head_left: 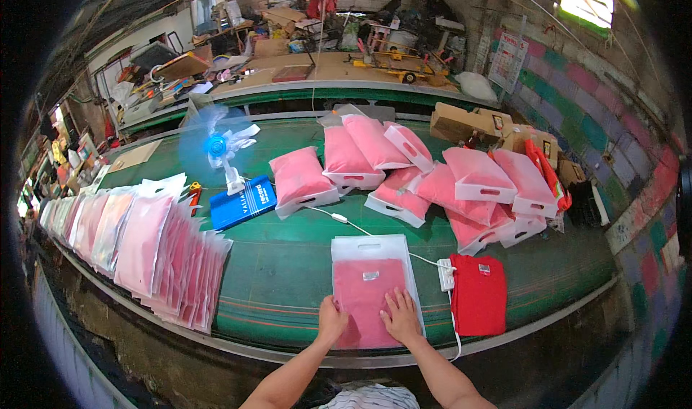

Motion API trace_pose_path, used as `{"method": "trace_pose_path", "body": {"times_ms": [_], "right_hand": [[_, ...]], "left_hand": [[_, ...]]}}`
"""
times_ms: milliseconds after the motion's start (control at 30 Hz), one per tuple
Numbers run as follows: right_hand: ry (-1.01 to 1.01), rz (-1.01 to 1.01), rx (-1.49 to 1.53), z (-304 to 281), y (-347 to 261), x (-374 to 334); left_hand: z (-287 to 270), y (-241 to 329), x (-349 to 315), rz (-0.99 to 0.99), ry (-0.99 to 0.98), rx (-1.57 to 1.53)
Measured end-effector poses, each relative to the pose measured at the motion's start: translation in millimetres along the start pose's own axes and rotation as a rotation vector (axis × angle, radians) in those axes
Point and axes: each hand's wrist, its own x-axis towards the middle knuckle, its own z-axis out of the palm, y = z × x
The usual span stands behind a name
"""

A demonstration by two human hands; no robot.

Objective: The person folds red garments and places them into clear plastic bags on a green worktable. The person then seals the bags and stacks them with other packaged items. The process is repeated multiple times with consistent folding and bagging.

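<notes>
Right fingers (400, 301) are resting spread, released, on pink cloth (367, 319); left fingers (328, 304) are touching its left edge, grip unclear. Beyond both, a bag (344, 249) is showing; rightward, red cloth (478, 301) is lying.

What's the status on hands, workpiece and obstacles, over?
Left hand at left edge of folded pink cloth; right hand spread on top. Cloth lying flat; inside or atop translucent bag, can't tell. Nearest clutter: white power strip, right side.
</notes>
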Motion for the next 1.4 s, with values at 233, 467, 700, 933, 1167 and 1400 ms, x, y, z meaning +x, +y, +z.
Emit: {"method": "trace_pose_path", "body": {"times_ms": [233,467,700,933,1167,1400], "right_hand": [[0.11,-0.032,0.108,8.0,4.2,-0.3],[0.145,0.208,0.254,1.9,23.2,-6.1],[0.004,0.374,0.283,-22.1,23.9,13.4],[0.003,0.404,0.232,-9.3,28.9,16.7],[0.017,0.36,0.272,-23.5,31.4,18.2],[0.063,0.508,0.857,3.9,45.8,33.2]], "left_hand": [[17.3,-17.2,-2.4,-0.009,0.174,0.372],[16.2,-42.2,6.0,-0.03,0.209,0.385],[26.7,-33.7,-0.8,0.138,0.317,0.518],[28.9,-46.6,8.7,0.016,0.431,0.375],[32.1,-15.3,4.4,0.009,0.473,0.409],[28.0,-30.0,10.4,-0.005,0.365,0.4]]}}
